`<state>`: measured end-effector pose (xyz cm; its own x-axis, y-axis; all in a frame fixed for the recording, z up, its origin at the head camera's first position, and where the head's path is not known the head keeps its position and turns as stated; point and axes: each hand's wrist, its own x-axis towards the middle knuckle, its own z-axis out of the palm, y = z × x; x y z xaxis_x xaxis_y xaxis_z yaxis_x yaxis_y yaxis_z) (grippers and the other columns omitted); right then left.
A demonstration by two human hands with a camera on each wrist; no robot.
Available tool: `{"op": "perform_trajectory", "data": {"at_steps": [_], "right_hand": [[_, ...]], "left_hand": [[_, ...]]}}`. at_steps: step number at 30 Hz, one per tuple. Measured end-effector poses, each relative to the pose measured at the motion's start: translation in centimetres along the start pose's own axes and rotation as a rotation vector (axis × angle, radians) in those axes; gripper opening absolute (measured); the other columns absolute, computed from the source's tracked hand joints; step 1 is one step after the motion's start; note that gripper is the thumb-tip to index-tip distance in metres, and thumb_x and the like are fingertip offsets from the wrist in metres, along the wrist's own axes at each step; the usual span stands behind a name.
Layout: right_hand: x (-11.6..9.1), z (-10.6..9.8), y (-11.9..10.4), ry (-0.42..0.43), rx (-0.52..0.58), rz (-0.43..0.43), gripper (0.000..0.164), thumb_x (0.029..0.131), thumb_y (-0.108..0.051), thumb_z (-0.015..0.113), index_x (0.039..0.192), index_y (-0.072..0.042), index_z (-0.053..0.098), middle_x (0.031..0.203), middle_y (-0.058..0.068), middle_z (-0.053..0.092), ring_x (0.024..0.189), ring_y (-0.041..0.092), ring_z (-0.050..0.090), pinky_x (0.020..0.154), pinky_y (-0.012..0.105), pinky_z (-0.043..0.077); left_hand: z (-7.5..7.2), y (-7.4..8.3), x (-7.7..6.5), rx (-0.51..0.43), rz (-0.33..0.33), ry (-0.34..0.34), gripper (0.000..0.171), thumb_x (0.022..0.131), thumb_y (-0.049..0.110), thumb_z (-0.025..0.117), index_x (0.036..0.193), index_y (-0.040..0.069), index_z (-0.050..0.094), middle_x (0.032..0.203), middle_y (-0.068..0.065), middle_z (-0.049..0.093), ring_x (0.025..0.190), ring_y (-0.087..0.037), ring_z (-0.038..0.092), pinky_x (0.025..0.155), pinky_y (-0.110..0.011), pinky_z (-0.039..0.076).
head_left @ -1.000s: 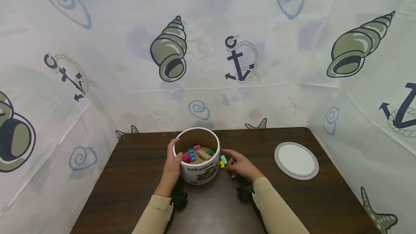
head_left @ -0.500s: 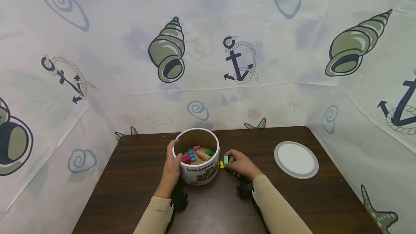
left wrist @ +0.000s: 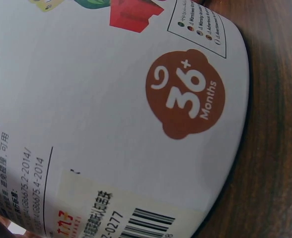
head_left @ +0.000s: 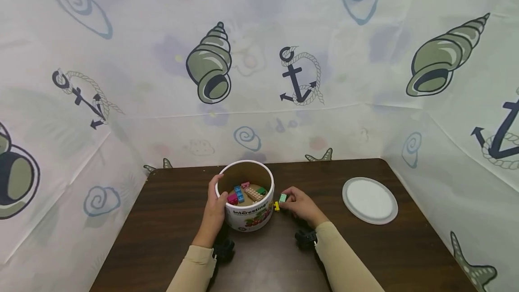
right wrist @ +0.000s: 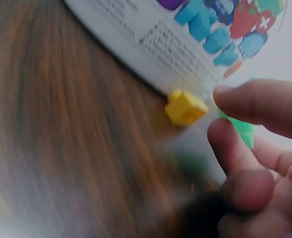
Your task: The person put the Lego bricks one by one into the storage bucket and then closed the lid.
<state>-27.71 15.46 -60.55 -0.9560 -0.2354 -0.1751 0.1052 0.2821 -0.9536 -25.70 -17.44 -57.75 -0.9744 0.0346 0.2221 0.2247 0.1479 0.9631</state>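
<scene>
My left hand (head_left: 215, 208) grips a white round tub (head_left: 248, 221) at its left side, thumb at the rim. In the left wrist view the tub's printed wall (left wrist: 111, 109) fills most of the picture. Inside the tub lie several toy bricks, among them a blue brick (head_left: 239, 194) and a tan brick (head_left: 254, 193). To the right of the tub, my right hand (head_left: 303, 207) pinches a light green brick (head_left: 283, 198), partly hidden behind the fingers in the right wrist view. A small yellow brick (right wrist: 184, 107) sits on the table close against the tub's base.
A round white lid (head_left: 370, 200) lies flat on the right part of the dark wooden table (head_left: 170, 220). Behind and at both sides hangs a patterned cloth (head_left: 259, 75) with shells and anchors.
The right fingers have closed on the light green brick, which lay beside the yellow one, and have drawn it up and slightly right. The left hand and tub stay put.
</scene>
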Motion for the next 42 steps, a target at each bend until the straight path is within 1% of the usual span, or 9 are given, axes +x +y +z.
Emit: {"op": "perform_trajectory", "data": {"at_steps": [5,8,11,13,19,25,28,32,42], "right_hand": [[-0.7,0.8,-0.6,0.073,0.146,0.058,0.043,0.1,-0.032,0.079,0.134,-0.012,0.064,0.089,0.0,0.064,0.064,0.014,0.044,0.057,0.028,0.039],[-1.2,1.2,-1.7,0.211,0.307,0.084,0.048,0.101,-0.031,0.079,0.139,-0.009,0.061,0.084,-0.004,0.058,0.06,0.01,0.039,0.053,0.026,0.036],[-1.6,1.0,-3.9,0.351,0.431,0.033,0.054,0.101,-0.027,0.079,0.145,-0.006,0.056,0.077,-0.009,0.05,0.058,0.007,0.035,0.05,0.023,0.033],[-1.6,0.4,-6.3,0.381,0.464,-0.034,0.054,0.103,-0.025,0.077,0.148,-0.006,0.053,0.074,-0.01,0.048,0.055,0.006,0.033,0.049,0.022,0.031],[-1.1,-0.7,-16.1,0.24,0.333,-0.174,0.052,0.103,-0.03,0.077,0.149,-0.016,0.056,0.079,-0.007,0.052,0.055,0.01,0.032,0.052,0.025,0.031],[-0.5,2.0,-23.0,-0.03,-0.014,-0.269,0.054,0.1,-0.03,0.08,0.147,-0.014,0.061,0.081,-0.002,0.053,0.063,0.012,0.041,0.057,0.026,0.037],[-0.5,3.7,-24.6,-0.076,-0.117,-0.318,0.053,0.099,-0.025,0.081,0.147,-0.01,0.062,0.078,-0.001,0.053,0.064,0.013,0.045,0.059,0.027,0.039],[-0.5,4.8,-25.3,-0.059,-0.134,-0.336,0.05,0.098,-0.019,0.082,0.144,-0.008,0.065,0.076,-0.001,0.052,0.064,0.014,0.044,0.059,0.027,0.037],[-1.0,4.7,-26.2,-0.079,-0.156,-0.339,0.05,0.1,-0.02,0.08,0.144,-0.007,0.062,0.076,-0.002,0.052,0.063,0.013,0.044,0.059,0.027,0.038]], "left_hand": [[0.2,0.1,0.1,-0.013,0.004,-0.004,0.062,0.11,0.043,0.053,0.166,0.031,0.03,0.173,-0.01,0.03,0.156,-0.045,0.038,0.127,-0.074,0.028],[0.2,0.0,-0.1,0.006,-0.002,-0.008,0.062,0.11,0.044,0.052,0.166,0.031,0.029,0.175,-0.011,0.029,0.157,-0.045,0.037,0.127,-0.075,0.027],[0.3,-0.2,-0.4,0.012,0.003,-0.015,0.062,0.11,0.044,0.051,0.167,0.032,0.029,0.175,-0.01,0.028,0.158,-0.046,0.035,0.127,-0.076,0.026],[0.3,-0.3,-0.5,0.007,0.01,-0.014,0.062,0.111,0.043,0.051,0.167,0.031,0.028,0.175,-0.01,0.028,0.158,-0.045,0.035,0.127,-0.076,0.026],[0.1,-0.6,-0.5,0.003,0.024,0.004,0.06,0.111,0.04,0.051,0.166,0.03,0.03,0.174,-0.01,0.03,0.156,-0.044,0.039,0.127,-0.074,0.029],[-0.3,-0.4,-0.6,0.001,0.035,0.009,0.061,0.111,0.041,0.052,0.166,0.031,0.03,0.173,-0.012,0.031,0.154,-0.046,0.04,0.126,-0.072,0.031],[-0.4,-0.4,-0.5,0.01,0.033,-0.002,0.06,0.112,0.043,0.052,0.166,0.034,0.029,0.172,-0.01,0.031,0.153,-0.044,0.041,0.125,-0.072,0.033],[-0.3,-0.5,-0.2,0.011,0.034,-0.007,0.06,0.113,0.044,0.052,0.167,0.035,0.028,0.173,-0.008,0.031,0.154,-0.043,0.042,0.125,-0.073,0.033],[-0.2,-0.1,-0.2,0.02,0.029,-0.006,0.062,0.113,0.045,0.05,0.168,0.028,0.027,0.174,-0.01,0.029,0.155,-0.047,0.039,0.124,-0.078,0.029]]}}
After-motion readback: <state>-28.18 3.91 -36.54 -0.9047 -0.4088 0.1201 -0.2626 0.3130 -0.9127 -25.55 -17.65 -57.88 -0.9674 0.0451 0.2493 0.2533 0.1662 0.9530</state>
